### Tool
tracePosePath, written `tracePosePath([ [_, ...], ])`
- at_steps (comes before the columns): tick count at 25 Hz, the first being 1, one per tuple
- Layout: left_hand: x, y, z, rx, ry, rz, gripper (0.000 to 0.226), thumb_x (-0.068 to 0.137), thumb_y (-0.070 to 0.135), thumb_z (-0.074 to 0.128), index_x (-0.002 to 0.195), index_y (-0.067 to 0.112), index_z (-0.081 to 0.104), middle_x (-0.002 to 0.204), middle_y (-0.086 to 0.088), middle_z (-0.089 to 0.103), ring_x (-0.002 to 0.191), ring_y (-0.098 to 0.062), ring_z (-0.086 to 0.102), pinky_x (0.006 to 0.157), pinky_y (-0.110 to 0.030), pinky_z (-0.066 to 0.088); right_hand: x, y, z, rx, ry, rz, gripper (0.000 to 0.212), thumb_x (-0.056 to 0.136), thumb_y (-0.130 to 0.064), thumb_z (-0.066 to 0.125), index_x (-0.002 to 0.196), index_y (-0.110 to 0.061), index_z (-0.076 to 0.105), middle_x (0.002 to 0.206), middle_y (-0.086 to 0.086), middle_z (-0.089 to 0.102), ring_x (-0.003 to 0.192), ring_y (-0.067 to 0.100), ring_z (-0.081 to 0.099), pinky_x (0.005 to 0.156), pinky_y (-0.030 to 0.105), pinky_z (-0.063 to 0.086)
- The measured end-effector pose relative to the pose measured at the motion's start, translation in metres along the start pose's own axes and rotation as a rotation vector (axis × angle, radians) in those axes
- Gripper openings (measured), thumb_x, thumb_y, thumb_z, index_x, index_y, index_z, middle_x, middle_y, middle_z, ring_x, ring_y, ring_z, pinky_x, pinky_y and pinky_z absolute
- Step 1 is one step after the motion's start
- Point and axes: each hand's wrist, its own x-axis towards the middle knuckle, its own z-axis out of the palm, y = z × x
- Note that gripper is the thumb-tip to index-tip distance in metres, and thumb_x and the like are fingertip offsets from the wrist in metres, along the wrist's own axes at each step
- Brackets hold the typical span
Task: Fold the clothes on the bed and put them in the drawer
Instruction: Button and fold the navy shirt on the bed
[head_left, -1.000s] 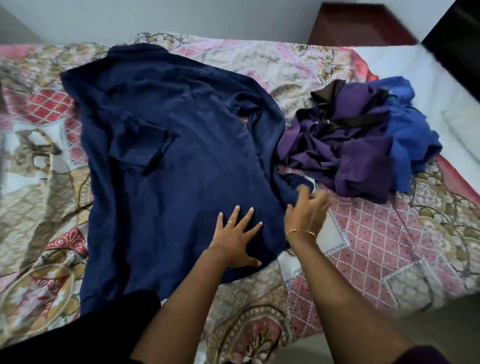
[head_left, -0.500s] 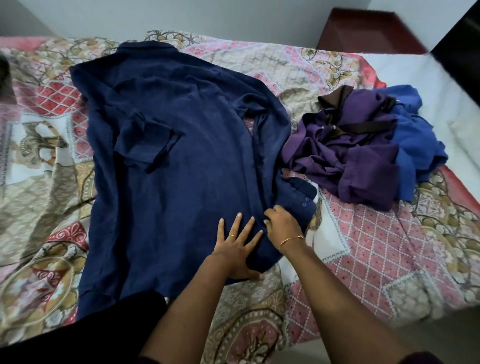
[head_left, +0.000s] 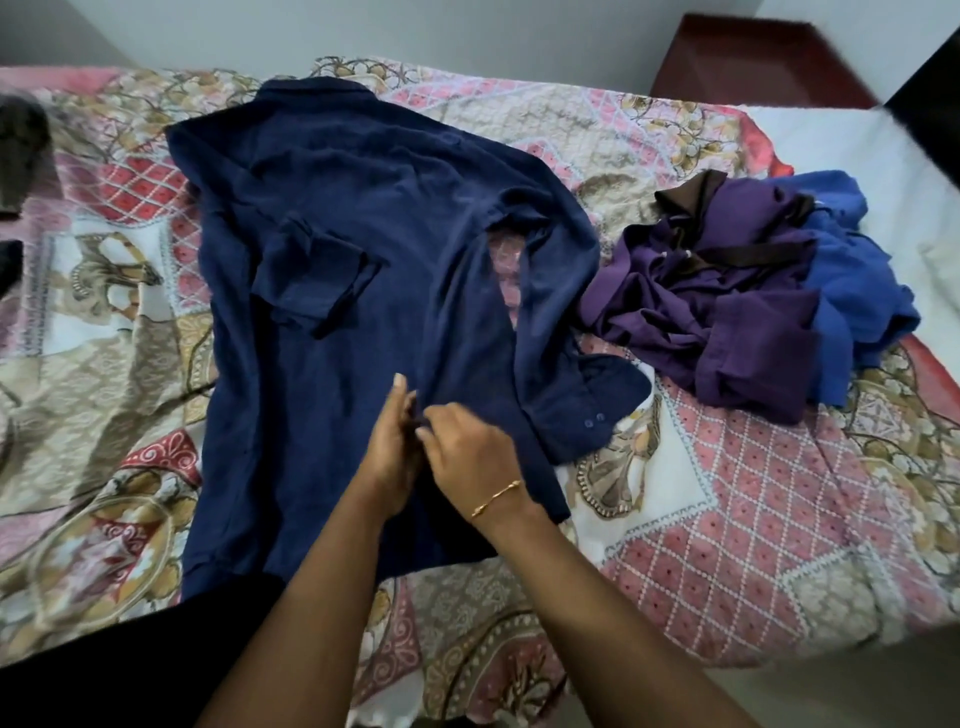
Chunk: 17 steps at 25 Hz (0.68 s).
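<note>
Shirt (head_left: 332, 364), navy, lies spread flat over the patterned bed (head_left: 727, 493) across the centre of the frame, one cuffed sleeve trailing toward the lower right. At its lower middle the left hand (head_left: 392, 447) and right hand (head_left: 470, 454) meet, fingers curled, each grip pinching the cloth. Purple clothes (head_left: 727, 322) and a blue garment (head_left: 857, 291) lie heaped at right.

Soft, even indoor light, no glare, only faint shadows under the hands (head_left: 441, 457). Wide-angle bend at the edges, esp. the corners. Pic slightly soft overall, fabric detail smeared; dark vignette bottom left.
</note>
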Motion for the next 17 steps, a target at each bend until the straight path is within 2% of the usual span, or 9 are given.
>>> tracePosePath([
  [1,-0.001,0.009,-0.012,0.0,0.059,0.013,0.037,0.096,0.045,0.039,0.089,0.018,0.062,0.077,0.002,0.071,0.071,-0.01,0.068,0.061,-0.019,0.052,-0.002,-0.014,0.006,-0.024,-0.204,-0.047,0.021,0.091,-0.014,0.043,0.099,-0.003,0.059,0.097,0.016,0.064,0.082,0.035,0.065,0.063,0.036,0.048],
  [3,0.002,0.012,-0.038,0.196,0.208,0.003,0.028,0.092,0.036,0.056,0.099,0.011,0.065,0.087,-0.002,0.071,0.078,-0.014,0.067,0.064,-0.023,0.051,-0.008,-0.034,0.016,-0.031,-0.597,-0.032,0.026,0.091,-0.007,0.045,0.117,-0.003,0.046,0.114,0.02,0.058,0.101,0.041,0.058,0.077,0.043,0.045],
  [5,0.007,0.005,-0.059,0.514,0.369,0.039,0.016,0.086,0.019,0.066,0.096,0.006,0.065,0.086,-0.005,0.066,0.081,-0.019,0.063,0.071,-0.032,0.052,-0.011,-0.04,0.021,0.006,-0.735,0.02,0.039,0.089,-0.011,0.05,0.125,-0.005,0.038,0.117,0.021,0.056,0.104,0.042,0.055,0.079,0.042,0.044],
  [6,0.008,0.002,-0.066,0.65,0.416,0.077,0.011,0.086,0.015,0.065,0.086,0.004,0.064,0.08,-0.008,0.064,0.079,-0.023,0.061,0.073,-0.037,0.051,-0.009,-0.041,0.023,0.035,-0.739,0.036,0.04,0.088,-0.014,0.052,0.125,-0.006,0.039,0.116,0.021,0.057,0.104,0.041,0.055,0.078,0.04,0.043],
  [8,0.008,-0.002,-0.07,0.81,0.506,0.137,0.033,0.091,0.014,0.056,0.06,0.005,0.05,0.062,-0.007,0.053,0.064,-0.022,0.05,0.062,-0.035,0.042,-0.004,-0.036,0.023,0.127,-0.659,0.094,0.025,0.087,-0.022,0.053,0.108,-0.009,0.05,0.108,0.018,0.06,0.099,0.037,0.055,0.073,0.035,0.04],
  [10,0.003,-0.006,-0.072,0.878,0.57,0.184,0.043,0.097,0.016,0.048,0.056,0.009,0.037,0.057,-0.003,0.044,0.058,-0.018,0.041,0.053,-0.032,0.03,0.001,-0.03,0.026,0.214,-0.522,0.207,0.016,0.088,-0.022,0.052,0.093,-0.008,0.054,0.101,0.013,0.06,0.096,0.032,0.054,0.072,0.032,0.037],
  [12,-0.002,-0.014,-0.075,0.949,0.59,0.187,0.037,0.099,0.02,0.043,0.065,0.008,0.041,0.067,-0.007,0.052,0.068,-0.025,0.05,0.055,-0.032,0.031,0.003,-0.024,0.032,0.188,-0.527,0.249,0.016,0.09,-0.018,0.047,0.097,-0.007,0.055,0.105,0.012,0.058,0.098,0.03,0.053,0.078,0.034,0.038],
  [14,-0.006,-0.021,-0.075,1.145,0.616,0.215,0.03,0.101,0.026,0.039,0.081,0.006,0.048,0.085,-0.015,0.06,0.08,-0.034,0.057,0.06,-0.033,0.034,0.005,-0.019,0.039,0.134,-0.6,0.227,0.018,0.094,-0.017,0.042,0.101,-0.007,0.055,0.109,0.012,0.058,0.102,0.029,0.053,0.081,0.034,0.039],
  [17,-0.01,-0.018,-0.075,1.372,0.677,0.285,0.032,0.102,0.028,0.032,0.099,0.002,0.051,0.093,-0.02,0.063,0.085,-0.038,0.059,0.06,-0.034,0.034,0.012,-0.021,0.042,0.161,-0.544,0.24,0.025,0.097,-0.027,0.041,0.1,-0.006,0.054,0.107,0.013,0.061,0.1,0.031,0.054,0.073,0.033,0.038],
])
